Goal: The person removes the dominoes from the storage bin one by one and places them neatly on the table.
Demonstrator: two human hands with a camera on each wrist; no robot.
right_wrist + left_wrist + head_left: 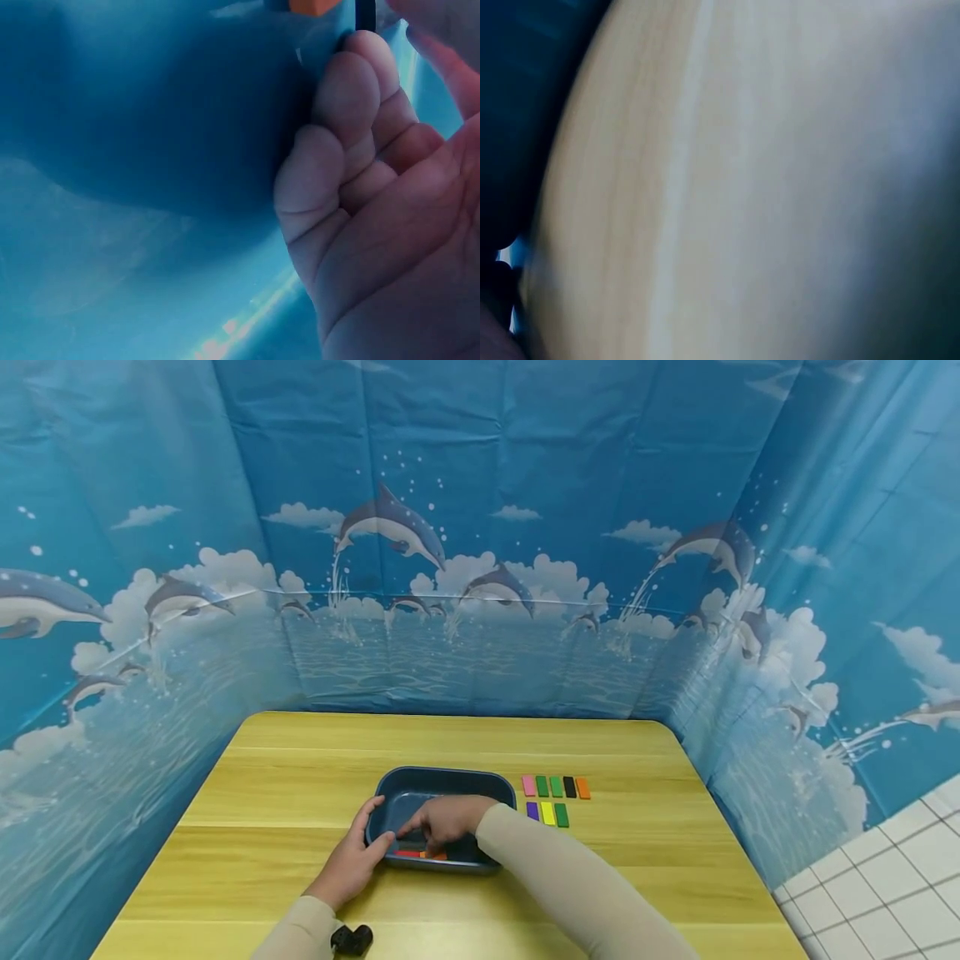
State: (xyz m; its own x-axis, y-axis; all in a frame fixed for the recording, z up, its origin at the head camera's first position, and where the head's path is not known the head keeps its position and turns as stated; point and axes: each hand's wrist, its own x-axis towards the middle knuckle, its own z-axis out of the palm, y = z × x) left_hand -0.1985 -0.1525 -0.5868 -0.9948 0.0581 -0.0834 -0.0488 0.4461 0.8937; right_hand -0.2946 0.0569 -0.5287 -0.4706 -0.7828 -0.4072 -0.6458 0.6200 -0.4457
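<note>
Left hand: the left hand (352, 860) grips the near-left rim of the dark blue tray (480, 782), thumb hooked over the edge and fingers curled round the outside, steadying it on the wooden table (300, 793).
Right hand: the right hand (447, 821) reaches down into the tray, fingers bent toward the floor of it; the right wrist view shows the fingers (330, 172) curled close together against the blue wall, but I cannot tell whether they have actually pinched a piece.
Pieces in the tray: a red block (407, 853) and an orange block (437, 856) lie along the near wall, just under the right hand.
Pieces set out: two neat rows of colored blocks (556, 787) lie on the table just right of the tray, five in the back row and three in the front.
Step in hand: it looks like picking a block out of the tray.
Next move: by my judgement, a clean pinch on one flat block, then a lift over the rim.
Also there: a small black object (352, 940) at the near table edge.
</note>
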